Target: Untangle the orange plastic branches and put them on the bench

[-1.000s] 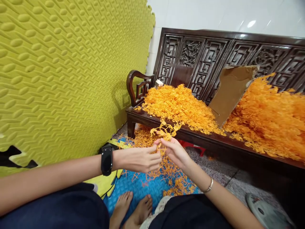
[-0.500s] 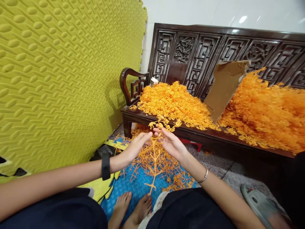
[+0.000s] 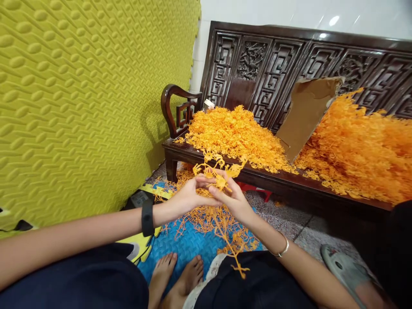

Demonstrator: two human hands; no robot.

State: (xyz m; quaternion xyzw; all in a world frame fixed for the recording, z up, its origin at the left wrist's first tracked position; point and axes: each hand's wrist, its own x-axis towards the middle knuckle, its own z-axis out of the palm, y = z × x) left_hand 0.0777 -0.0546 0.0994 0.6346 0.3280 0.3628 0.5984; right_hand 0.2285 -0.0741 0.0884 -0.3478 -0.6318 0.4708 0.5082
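Observation:
Both hands meet in front of the bench around an orange branched plastic piece [image 3: 234, 254], whose bare stem hangs below them and slants to the lower right. Curly, flower-like tips stand out above the fingers. My left hand [image 3: 193, 194], with a black band at the wrist, is closed at the upper part of the piece, thumb stretched toward the other hand. My right hand [image 3: 234, 201] is closed on the same part, its fingers curled round the tips. The overlapping fingers hide the exact grip.
On the dark wooden bench [image 3: 172, 150] lie an orange pile of curly pieces [image 3: 234, 133] and a larger heap [image 3: 363, 146], parted by a cardboard sheet [image 3: 302, 116]. Orange stems [image 3: 206, 216] litter the blue mat [image 3: 186, 240]. A yellow foam mat [image 3: 96, 107] stands at left.
My hands have come together, and their fingers now overlap around the upper part of the branched piece. Its stem has swung from nearly upright to slanting lower right.

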